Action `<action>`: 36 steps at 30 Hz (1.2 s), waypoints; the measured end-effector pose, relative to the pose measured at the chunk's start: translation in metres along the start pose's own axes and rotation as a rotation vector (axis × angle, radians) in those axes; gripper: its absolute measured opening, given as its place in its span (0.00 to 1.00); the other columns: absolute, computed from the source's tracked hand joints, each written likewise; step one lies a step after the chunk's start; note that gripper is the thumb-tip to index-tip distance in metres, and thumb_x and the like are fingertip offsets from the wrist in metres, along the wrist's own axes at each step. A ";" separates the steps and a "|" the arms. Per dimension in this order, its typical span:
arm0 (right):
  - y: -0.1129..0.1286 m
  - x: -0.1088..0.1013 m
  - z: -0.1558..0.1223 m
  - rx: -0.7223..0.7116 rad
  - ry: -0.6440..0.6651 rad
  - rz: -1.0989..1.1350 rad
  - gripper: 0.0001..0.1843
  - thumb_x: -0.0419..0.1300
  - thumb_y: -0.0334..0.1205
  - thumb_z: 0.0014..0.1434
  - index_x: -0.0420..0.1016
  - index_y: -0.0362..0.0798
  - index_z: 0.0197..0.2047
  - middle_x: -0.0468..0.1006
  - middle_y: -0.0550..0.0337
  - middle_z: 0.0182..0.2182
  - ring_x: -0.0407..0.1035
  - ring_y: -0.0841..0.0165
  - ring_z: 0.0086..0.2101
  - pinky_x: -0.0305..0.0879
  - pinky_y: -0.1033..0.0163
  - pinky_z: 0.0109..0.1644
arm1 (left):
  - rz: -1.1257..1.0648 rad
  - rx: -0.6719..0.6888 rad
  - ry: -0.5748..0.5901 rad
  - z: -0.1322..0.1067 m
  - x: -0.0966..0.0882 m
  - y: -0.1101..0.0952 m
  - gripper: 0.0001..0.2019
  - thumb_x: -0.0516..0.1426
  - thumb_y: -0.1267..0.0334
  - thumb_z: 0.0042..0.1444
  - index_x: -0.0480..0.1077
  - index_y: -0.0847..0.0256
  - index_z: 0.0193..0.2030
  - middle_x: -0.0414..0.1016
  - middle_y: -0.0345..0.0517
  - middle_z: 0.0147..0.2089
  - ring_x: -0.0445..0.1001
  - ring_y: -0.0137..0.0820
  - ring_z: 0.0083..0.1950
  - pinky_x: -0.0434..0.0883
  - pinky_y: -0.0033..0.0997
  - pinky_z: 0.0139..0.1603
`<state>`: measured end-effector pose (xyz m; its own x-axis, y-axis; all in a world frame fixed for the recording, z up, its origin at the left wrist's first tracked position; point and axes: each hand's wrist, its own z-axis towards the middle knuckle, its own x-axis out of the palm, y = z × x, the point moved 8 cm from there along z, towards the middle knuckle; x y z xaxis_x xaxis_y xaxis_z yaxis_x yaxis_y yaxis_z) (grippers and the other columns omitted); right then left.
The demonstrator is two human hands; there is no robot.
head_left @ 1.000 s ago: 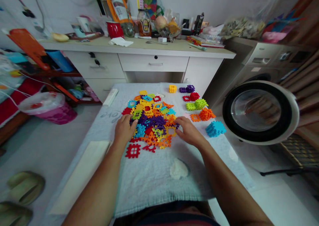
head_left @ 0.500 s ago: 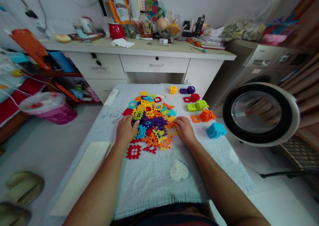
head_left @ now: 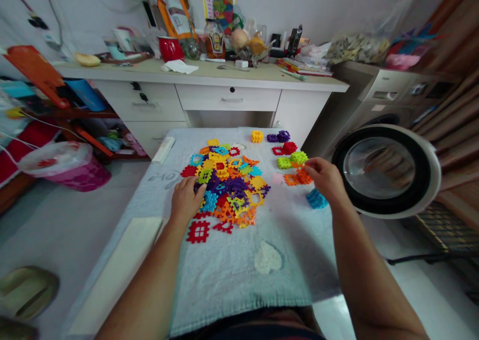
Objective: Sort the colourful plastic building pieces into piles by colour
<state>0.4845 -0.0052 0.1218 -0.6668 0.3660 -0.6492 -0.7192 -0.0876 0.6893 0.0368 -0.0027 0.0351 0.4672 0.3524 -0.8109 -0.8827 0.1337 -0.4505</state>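
A mixed pile of colorful notched plastic building pieces point(head_left: 224, 182) lies on the cloth-covered table. My left hand point(head_left: 186, 198) rests on the pile's left edge, thumb apart from the fingers, beside a green piece point(head_left: 205, 175). Over at the right, my right hand point(head_left: 325, 177) pinches an orange piece point(head_left: 298, 166) above the orange stack point(head_left: 304, 177), which it partly covers. A blue stack point(head_left: 316, 199) sits just under that hand. Farther back stand sorted stacks: green point(head_left: 298, 158), red point(head_left: 289, 148), purple point(head_left: 283, 136) and yellow point(head_left: 256, 136).
A white strip-like board point(head_left: 123, 265) lies along the table's left side, with a small white box point(head_left: 163, 150) beyond it. Behind is a cluttered counter point(head_left: 209, 73). The open round washer door point(head_left: 385, 170) stands right of the table; a pink bin point(head_left: 71, 168) is at left.
My right hand has moved from the pile's right edge to the orange stack, carrying an orange piece. My left hand has stayed at the pile. The view has shifted slightly.
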 end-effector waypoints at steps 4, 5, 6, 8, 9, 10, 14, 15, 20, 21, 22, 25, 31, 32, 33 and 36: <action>-0.047 -0.031 0.034 0.155 0.058 0.033 0.09 0.64 0.42 0.50 0.79 0.46 0.34 0.77 0.59 0.24 0.68 0.69 0.24 0.63 0.64 0.29 | 0.003 0.001 0.004 0.000 0.002 0.002 0.19 0.50 0.50 0.62 0.71 0.60 0.52 0.76 0.57 0.54 0.72 0.46 0.57 0.66 0.49 0.62; -0.057 -0.033 0.038 0.191 0.073 0.039 0.09 0.65 0.42 0.49 0.79 0.46 0.32 0.76 0.60 0.23 0.67 0.70 0.23 0.63 0.64 0.28 | 0.002 0.002 0.005 0.001 0.002 0.002 0.20 0.50 0.50 0.62 0.71 0.60 0.52 0.76 0.57 0.54 0.72 0.46 0.57 0.66 0.49 0.62; -0.065 -0.033 0.041 0.223 0.083 0.050 0.08 0.66 0.41 0.48 0.79 0.46 0.31 0.76 0.61 0.22 0.66 0.71 0.22 0.62 0.65 0.28 | 0.000 0.002 0.007 0.001 0.002 0.002 0.20 0.50 0.50 0.62 0.71 0.60 0.52 0.76 0.57 0.54 0.72 0.46 0.57 0.66 0.49 0.62; -0.076 -0.029 0.044 0.265 0.104 0.088 0.08 0.67 0.40 0.46 0.78 0.46 0.30 0.74 0.62 0.20 0.65 0.72 0.21 0.62 0.65 0.26 | -0.006 0.002 0.013 0.000 0.002 0.001 0.20 0.49 0.49 0.62 0.70 0.60 0.52 0.76 0.57 0.54 0.72 0.46 0.57 0.66 0.49 0.61; -0.079 -0.026 0.044 0.278 0.111 0.106 0.08 0.68 0.40 0.46 0.77 0.46 0.29 0.74 0.63 0.20 0.64 0.72 0.21 0.61 0.66 0.26 | -0.007 0.001 0.016 0.000 0.002 0.001 0.21 0.49 0.49 0.62 0.70 0.61 0.52 0.76 0.58 0.54 0.72 0.47 0.57 0.66 0.49 0.61; -0.082 -0.023 0.044 0.287 0.116 0.117 0.07 0.68 0.39 0.46 0.77 0.45 0.29 0.73 0.63 0.19 0.64 0.72 0.21 0.62 0.66 0.26 | -0.008 0.000 0.020 0.000 0.002 0.001 0.21 0.49 0.49 0.62 0.70 0.61 0.52 0.76 0.58 0.54 0.72 0.47 0.57 0.66 0.49 0.61; -0.086 -0.016 0.046 0.272 0.120 0.038 0.07 0.66 0.39 0.46 0.77 0.45 0.30 0.75 0.62 0.21 0.67 0.70 0.23 0.63 0.65 0.28 | -0.008 -0.001 0.028 0.000 0.000 -0.001 0.20 0.49 0.50 0.62 0.70 0.61 0.52 0.76 0.58 0.54 0.72 0.46 0.57 0.66 0.49 0.61; -0.086 -0.017 0.046 0.258 0.112 -0.010 0.08 0.66 0.39 0.47 0.77 0.45 0.31 0.76 0.61 0.22 0.68 0.69 0.24 0.63 0.64 0.29 | -0.007 0.000 0.029 0.000 0.000 -0.001 0.20 0.49 0.50 0.62 0.70 0.61 0.52 0.76 0.57 0.54 0.72 0.46 0.58 0.66 0.49 0.61; -0.071 -0.036 0.044 0.168 -0.004 -0.241 0.08 0.63 0.39 0.48 0.78 0.46 0.32 0.78 0.58 0.27 0.69 0.67 0.28 0.65 0.60 0.36 | -0.008 0.000 0.024 0.000 0.001 0.001 0.21 0.49 0.49 0.63 0.70 0.62 0.52 0.76 0.58 0.54 0.72 0.46 0.57 0.67 0.49 0.61; -0.064 -0.041 0.041 0.148 -0.037 -0.254 0.09 0.62 0.39 0.49 0.79 0.46 0.33 0.78 0.57 0.28 0.70 0.66 0.28 0.66 0.60 0.37 | -0.008 0.001 0.020 0.000 0.001 0.001 0.21 0.49 0.49 0.63 0.70 0.62 0.52 0.76 0.58 0.54 0.72 0.46 0.57 0.67 0.49 0.61; -0.054 -0.046 0.036 0.125 -0.073 -0.256 0.10 0.61 0.40 0.50 0.79 0.45 0.34 0.79 0.56 0.30 0.70 0.66 0.29 0.66 0.59 0.38 | -0.008 0.001 0.016 -0.001 0.002 0.001 0.21 0.49 0.49 0.62 0.70 0.62 0.52 0.76 0.57 0.54 0.72 0.46 0.57 0.67 0.48 0.61; -0.015 -0.048 0.016 0.031 -0.173 -0.205 0.13 0.59 0.42 0.54 0.79 0.45 0.39 0.80 0.52 0.35 0.71 0.65 0.31 0.67 0.58 0.39 | -0.005 0.001 0.012 -0.001 0.003 0.002 0.21 0.50 0.49 0.62 0.71 0.61 0.52 0.76 0.57 0.54 0.72 0.46 0.57 0.66 0.48 0.61; 0.063 0.047 -0.030 -0.233 0.195 -0.054 0.11 0.56 0.40 0.61 0.77 0.47 0.43 0.80 0.54 0.36 0.72 0.65 0.34 0.68 0.60 0.41 | -0.007 0.006 -0.001 -0.001 0.002 0.002 0.19 0.51 0.51 0.62 0.71 0.60 0.52 0.76 0.55 0.54 0.73 0.45 0.56 0.66 0.48 0.61; 0.070 0.067 -0.037 -0.276 0.276 -0.072 0.11 0.56 0.38 0.62 0.77 0.47 0.43 0.80 0.54 0.37 0.73 0.65 0.35 0.68 0.59 0.43 | -0.008 0.007 -0.003 -0.001 0.002 0.002 0.19 0.51 0.51 0.62 0.71 0.60 0.52 0.76 0.56 0.54 0.73 0.45 0.56 0.66 0.48 0.61; 0.074 0.085 -0.043 -0.310 0.330 -0.095 0.10 0.56 0.37 0.62 0.77 0.46 0.43 0.80 0.52 0.38 0.73 0.64 0.37 0.68 0.59 0.45 | -0.009 0.008 -0.004 -0.001 0.001 0.002 0.19 0.51 0.52 0.62 0.71 0.61 0.52 0.76 0.56 0.54 0.72 0.45 0.57 0.66 0.48 0.61; 0.072 0.121 -0.054 -0.355 0.349 -0.166 0.11 0.58 0.34 0.61 0.78 0.45 0.46 0.80 0.48 0.45 0.72 0.60 0.46 0.65 0.55 0.55 | -0.014 0.012 -0.002 -0.001 0.000 0.000 0.19 0.51 0.52 0.63 0.71 0.62 0.52 0.76 0.57 0.54 0.73 0.45 0.57 0.67 0.48 0.61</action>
<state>0.3413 -0.0174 0.0753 -0.5203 0.0769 -0.8505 -0.8023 -0.3854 0.4559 0.0368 -0.0036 0.0345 0.4795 0.3518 -0.8039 -0.8766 0.1497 -0.4574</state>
